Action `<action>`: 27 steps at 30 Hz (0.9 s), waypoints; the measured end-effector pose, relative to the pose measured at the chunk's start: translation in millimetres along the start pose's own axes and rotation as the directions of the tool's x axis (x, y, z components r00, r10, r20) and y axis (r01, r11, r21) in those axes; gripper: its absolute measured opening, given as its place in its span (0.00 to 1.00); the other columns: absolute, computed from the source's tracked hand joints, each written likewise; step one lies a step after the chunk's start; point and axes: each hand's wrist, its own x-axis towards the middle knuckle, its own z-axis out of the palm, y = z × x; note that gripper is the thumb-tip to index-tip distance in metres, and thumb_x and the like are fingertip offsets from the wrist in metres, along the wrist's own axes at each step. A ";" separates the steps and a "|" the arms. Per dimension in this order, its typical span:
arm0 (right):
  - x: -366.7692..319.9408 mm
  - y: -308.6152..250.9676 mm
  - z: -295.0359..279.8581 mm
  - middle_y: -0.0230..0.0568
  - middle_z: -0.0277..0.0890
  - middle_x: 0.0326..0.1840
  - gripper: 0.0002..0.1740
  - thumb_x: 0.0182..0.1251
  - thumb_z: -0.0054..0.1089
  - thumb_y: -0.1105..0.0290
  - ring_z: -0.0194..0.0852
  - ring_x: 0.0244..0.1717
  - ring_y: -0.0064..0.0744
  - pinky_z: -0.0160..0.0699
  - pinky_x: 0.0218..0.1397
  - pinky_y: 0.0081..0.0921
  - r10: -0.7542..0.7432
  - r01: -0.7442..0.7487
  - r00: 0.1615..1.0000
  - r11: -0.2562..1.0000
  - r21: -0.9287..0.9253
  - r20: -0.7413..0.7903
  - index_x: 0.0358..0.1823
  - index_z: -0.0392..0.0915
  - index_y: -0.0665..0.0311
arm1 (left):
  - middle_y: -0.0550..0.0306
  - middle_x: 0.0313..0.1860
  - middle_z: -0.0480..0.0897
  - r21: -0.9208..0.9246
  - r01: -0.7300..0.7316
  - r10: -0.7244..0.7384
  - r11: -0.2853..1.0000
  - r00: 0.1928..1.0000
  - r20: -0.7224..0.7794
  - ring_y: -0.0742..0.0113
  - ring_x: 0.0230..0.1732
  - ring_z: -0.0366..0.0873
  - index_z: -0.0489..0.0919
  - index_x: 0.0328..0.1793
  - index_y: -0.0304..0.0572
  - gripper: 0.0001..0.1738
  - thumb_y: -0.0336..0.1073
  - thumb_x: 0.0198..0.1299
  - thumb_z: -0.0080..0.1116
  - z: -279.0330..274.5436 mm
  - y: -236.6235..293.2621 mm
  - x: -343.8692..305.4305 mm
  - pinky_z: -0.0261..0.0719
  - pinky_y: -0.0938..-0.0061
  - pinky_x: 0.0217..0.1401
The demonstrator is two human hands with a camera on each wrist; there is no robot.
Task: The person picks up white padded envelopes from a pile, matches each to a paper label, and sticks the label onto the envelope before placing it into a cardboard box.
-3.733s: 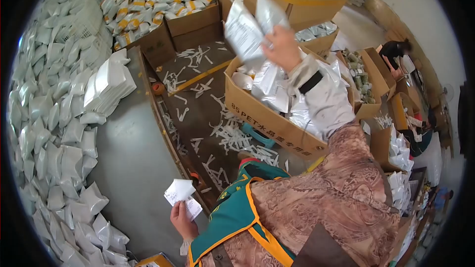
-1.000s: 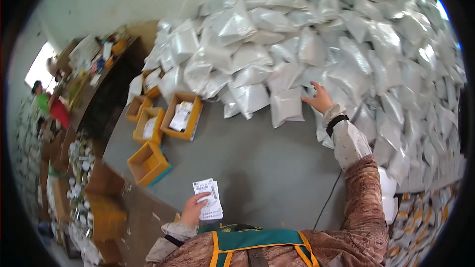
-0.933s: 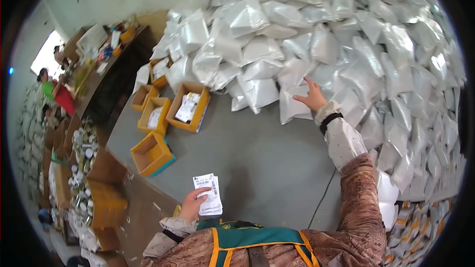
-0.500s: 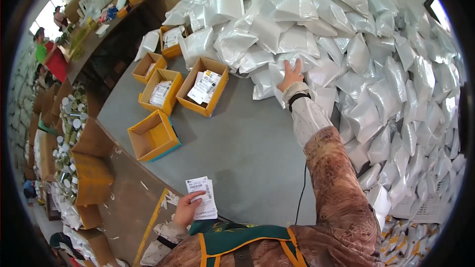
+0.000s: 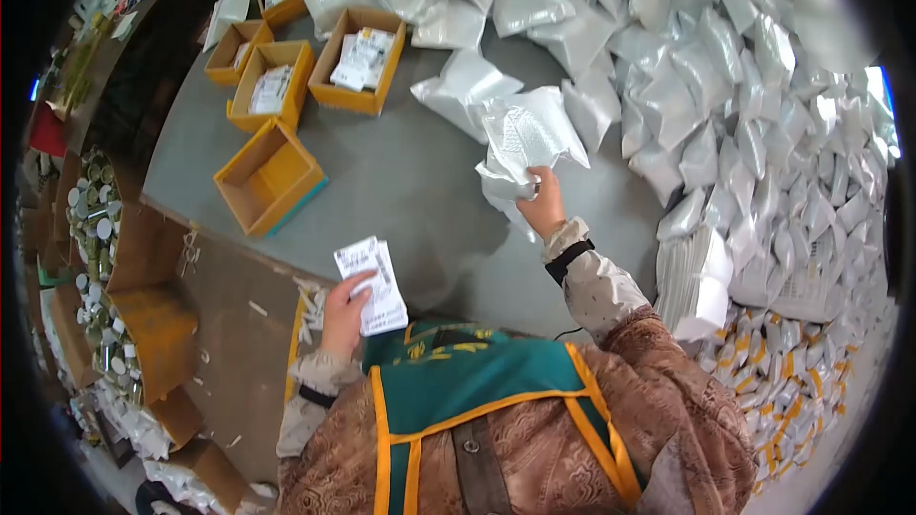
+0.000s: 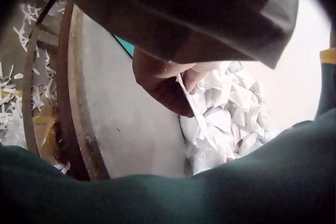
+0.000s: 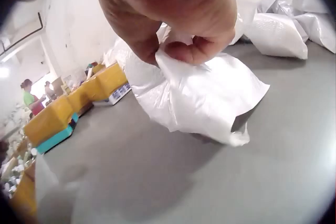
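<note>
My left hand (image 5: pixel 339 317) holds a small stack of printed labels (image 5: pixel 384 294) near the table's front edge, thumb across the top sheet. In the left wrist view the labels (image 6: pixel 195 112) appear nearly edge-on between the fingers. Over the middle of the table, my right hand (image 5: pixel 544 208) pinches a white bubble mailer (image 5: pixel 536 129) by its near end. The right wrist view shows the mailer (image 7: pixel 202 100) crumpled where thumb and fingers grip it, close above the grey tabletop. Another filled mailer (image 5: pixel 458 93) lies just behind it, partly overlapped in the head view.
Several small yellow boxes stand at the table's back left; one (image 5: pixel 358 62) contains labels, while the nearest box (image 5: pixel 269 176) is empty. A large pile of filled mailers (image 5: pixel 663 95) covers the back and right. A stack of flat white sheets (image 5: pixel 689 277) stands at right.
Earlier my right hand held mailers over a carton, then reached to the pile. It now grips a mailer and has drawn it toward me. My left hand keeps the labels throughout.
</note>
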 end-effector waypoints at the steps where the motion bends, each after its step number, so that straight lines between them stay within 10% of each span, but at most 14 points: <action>1: -20.2 -7.2 1.7 0.54 0.68 0.48 0.26 0.50 0.68 0.70 0.72 0.46 0.49 0.73 0.51 0.35 0.043 -0.043 0.999 0.999 0.003 0.033 0.51 0.69 0.63 | 0.53 0.49 0.81 -0.023 0.013 -0.013 1.000 1.000 -0.007 0.69 0.46 0.79 0.78 0.56 0.34 0.17 0.21 0.61 0.50 -0.2 -1.6 -2.9 0.77 0.76 0.51; 7: -45.8 15.6 1.7 0.42 0.72 0.36 0.19 0.57 0.69 0.61 0.72 0.36 0.32 0.75 0.44 0.32 0.135 -0.120 0.991 0.931 0.346 -0.020 0.40 0.73 0.68 | 0.53 0.49 0.80 -0.011 -0.019 0.019 1.000 0.999 -0.037 0.70 0.46 0.79 0.78 0.57 0.35 0.17 0.21 0.62 0.50 -0.6 -19.3 -29.0 0.78 0.77 0.51; 10: -24.6 -0.7 -50.6 0.31 0.69 0.32 0.13 0.64 0.64 0.64 0.66 0.35 0.21 0.72 0.43 0.24 0.357 -0.202 0.932 0.366 0.908 0.063 0.33 0.73 0.67 | 0.53 0.50 0.80 -0.022 -0.037 0.035 0.999 0.998 -0.055 0.70 0.47 0.79 0.78 0.56 0.34 0.17 0.21 0.61 0.50 7.1 -27.0 -47.6 0.78 0.78 0.51; 12: -23.4 1.6 -87.5 0.30 0.68 0.31 0.12 0.66 0.62 0.65 0.64 0.34 0.18 0.71 0.40 0.24 0.354 -0.116 0.935 0.369 0.922 -0.025 0.33 0.72 0.67 | 0.53 0.50 0.80 -0.056 -0.056 0.052 0.997 0.995 -0.081 0.70 0.46 0.79 0.78 0.56 0.34 0.17 0.20 0.61 0.50 16.2 -27.7 -54.0 0.79 0.77 0.50; 15: -47.1 20.0 -127.0 0.35 0.67 0.31 0.08 0.63 0.61 0.70 0.68 0.34 0.27 0.71 0.41 0.29 0.373 -0.043 0.898 0.599 0.800 -0.231 0.34 0.72 0.67 | 0.52 0.50 0.81 -0.072 -0.065 0.059 0.995 0.995 -0.081 0.69 0.46 0.80 0.78 0.57 0.35 0.18 0.20 0.61 0.50 37.0 -20.0 -58.6 0.80 0.77 0.49; 17: -70.7 35.0 -139.2 0.41 0.67 0.33 0.05 0.57 0.60 0.76 0.69 0.38 0.38 0.71 0.43 0.34 -0.025 0.121 0.888 0.976 0.180 -0.459 0.34 0.73 0.67 | 0.52 0.50 0.81 -0.055 -0.072 0.068 0.996 0.995 -0.074 0.69 0.46 0.80 0.78 0.57 0.35 0.18 0.20 0.61 0.50 50.6 -13.7 -56.9 0.80 0.76 0.49; 18: -84.7 42.1 -142.2 0.44 0.67 0.33 0.06 0.54 0.59 0.79 0.69 0.40 0.43 0.71 0.45 0.36 -0.252 0.185 0.859 0.964 -0.189 -0.445 0.34 0.73 0.67 | 0.51 0.51 0.81 -0.047 -0.080 0.076 0.996 0.995 -0.066 0.69 0.46 0.80 0.78 0.56 0.35 0.17 0.20 0.61 0.51 54.2 -14.1 -54.2 0.80 0.76 0.49; 21: -122.1 73.5 -125.0 0.52 0.66 0.36 0.10 0.43 0.55 0.82 0.65 0.46 0.55 0.70 0.47 0.41 -0.455 0.366 0.886 0.805 -0.467 -0.090 0.31 0.73 0.68 | 0.51 0.51 0.80 0.034 -0.159 0.160 0.987 0.987 -0.033 0.68 0.46 0.80 0.78 0.56 0.35 0.17 0.21 0.61 0.51 66.4 -11.8 -49.2 0.81 0.77 0.49; 25: -163.1 102.9 -92.3 0.48 0.72 0.36 0.05 0.49 0.55 0.73 0.71 0.48 0.52 0.75 0.48 0.43 -0.284 0.490 0.849 0.740 -0.461 0.446 0.28 0.78 0.63 | 0.50 0.50 0.80 -0.009 -0.113 0.113 0.994 0.994 0.007 0.69 0.45 0.80 0.78 0.57 0.34 0.18 0.21 0.61 0.51 78.3 -7.2 -50.1 0.80 0.78 0.48; 27: -163.6 64.0 -95.0 0.47 0.74 0.35 0.05 0.51 0.56 0.71 0.77 0.38 0.51 0.79 0.40 0.43 -0.040 0.202 0.929 0.889 -0.412 0.368 0.28 0.78 0.63 | 0.50 0.50 0.81 0.060 -0.144 0.144 0.988 0.990 0.005 0.69 0.46 0.80 0.77 0.57 0.33 0.18 0.20 0.62 0.50 85.6 -3.8 -48.6 0.81 0.77 0.48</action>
